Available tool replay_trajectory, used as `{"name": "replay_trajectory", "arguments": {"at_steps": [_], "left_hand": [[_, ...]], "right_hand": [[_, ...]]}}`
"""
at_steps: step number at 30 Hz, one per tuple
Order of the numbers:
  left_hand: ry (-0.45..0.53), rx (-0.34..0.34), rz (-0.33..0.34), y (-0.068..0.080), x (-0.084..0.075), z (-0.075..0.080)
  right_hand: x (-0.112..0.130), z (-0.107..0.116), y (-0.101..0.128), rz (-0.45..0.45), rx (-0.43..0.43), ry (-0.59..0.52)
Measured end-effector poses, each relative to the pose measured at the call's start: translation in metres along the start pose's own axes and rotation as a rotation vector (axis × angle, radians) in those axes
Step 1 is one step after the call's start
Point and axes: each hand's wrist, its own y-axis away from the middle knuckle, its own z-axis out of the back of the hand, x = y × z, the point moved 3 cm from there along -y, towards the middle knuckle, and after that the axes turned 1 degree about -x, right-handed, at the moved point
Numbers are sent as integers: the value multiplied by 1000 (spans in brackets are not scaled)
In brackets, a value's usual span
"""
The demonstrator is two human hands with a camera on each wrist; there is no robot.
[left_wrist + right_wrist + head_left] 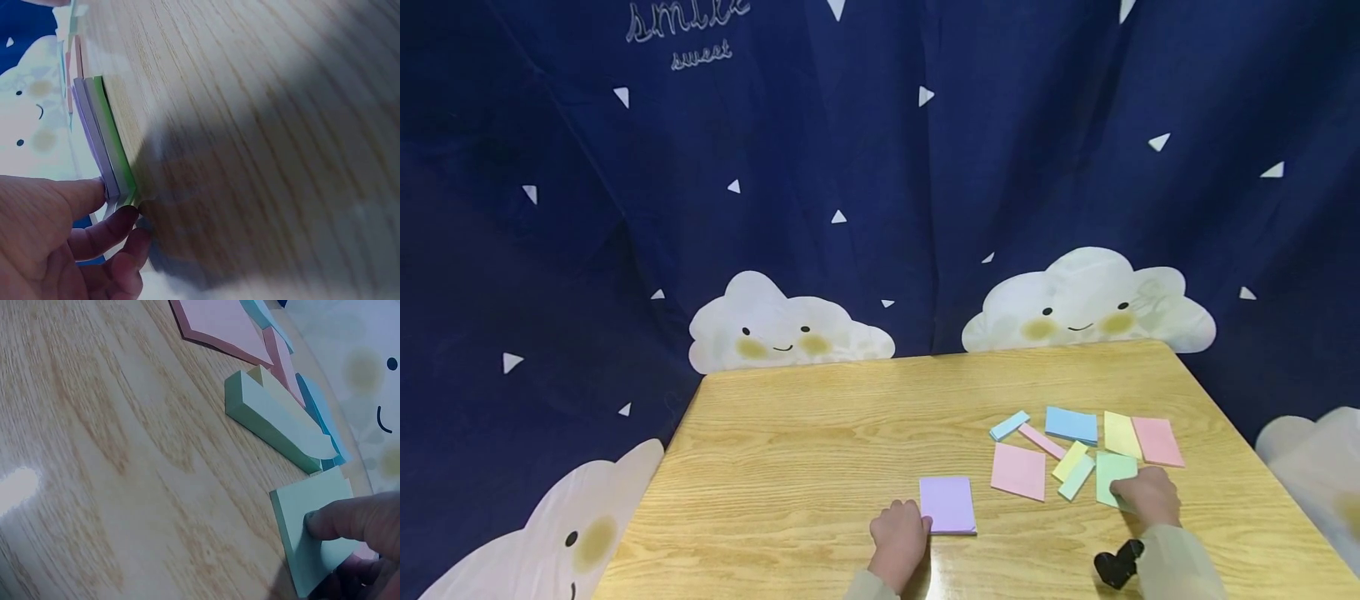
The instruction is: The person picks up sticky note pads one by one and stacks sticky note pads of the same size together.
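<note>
In the head view my left hand (899, 537) is at the left edge of a square purple sticky note pad (947, 503). The left wrist view shows a purple layer (92, 134) and a bright green layer (116, 140) stacked together, with thumb and forefinger pinching their near corner. Toward the table's right side, my right hand (1150, 493) grips a pale green sticky note pad (1113, 477). Its thumb lies on the pad's top face in the right wrist view, while the other fingers are partly hidden at the far side.
Near the right hand lie a pink square pad (1018, 472), a narrow green pad (1077, 477), a narrow yellow pad (1070, 461) and a thin pink strip (1042, 441). Behind are blue (1071, 424), yellow (1122, 435) and pink (1158, 441) pads and a small blue strip (1010, 425).
</note>
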Motion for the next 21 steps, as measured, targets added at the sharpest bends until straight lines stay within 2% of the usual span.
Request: {"name": "replay_trajectory", "arguments": {"at_steps": [7, 14, 21], "left_hand": [[0, -7, 0, 1, 0, 1], [-1, 4, 5, 0, 0, 0], [5, -11, 5, 1, 0, 0]], "right_hand": [[-2, 0, 0, 10, 0, 16], [-6, 4, -1, 58, -14, -60], [-14, 13, -1, 23, -61, -123]]}}
